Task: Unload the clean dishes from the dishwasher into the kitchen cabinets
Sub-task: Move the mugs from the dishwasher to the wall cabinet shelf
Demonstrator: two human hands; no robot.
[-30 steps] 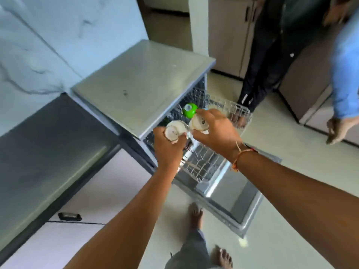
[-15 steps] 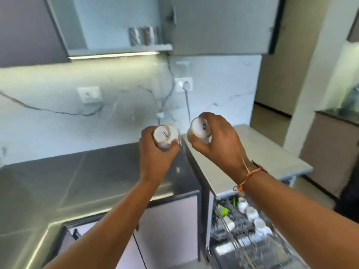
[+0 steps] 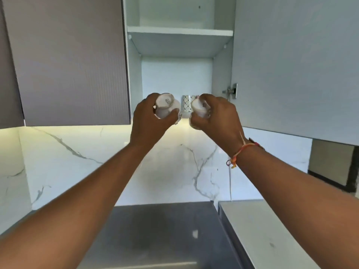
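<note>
Over the grey counter (image 3: 155, 230), raised side by side: left hand (image 3: 149, 121) curled round a small white cup (image 3: 167, 106), right hand (image 3: 220, 117) gripping a second white cup (image 3: 198, 109), bases toward the camera, just before the open cabinet (image 3: 178, 32), patterned cup (image 3: 186, 106) behind in its lower compartment.

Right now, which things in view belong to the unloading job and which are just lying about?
Job: left hand, gripping the left white cup; right hand, gripping the right white cup; open cabinet; patterned cup inside it.
Lying about: closed grey door; counter; marble backsplash; wrist thread.
</note>
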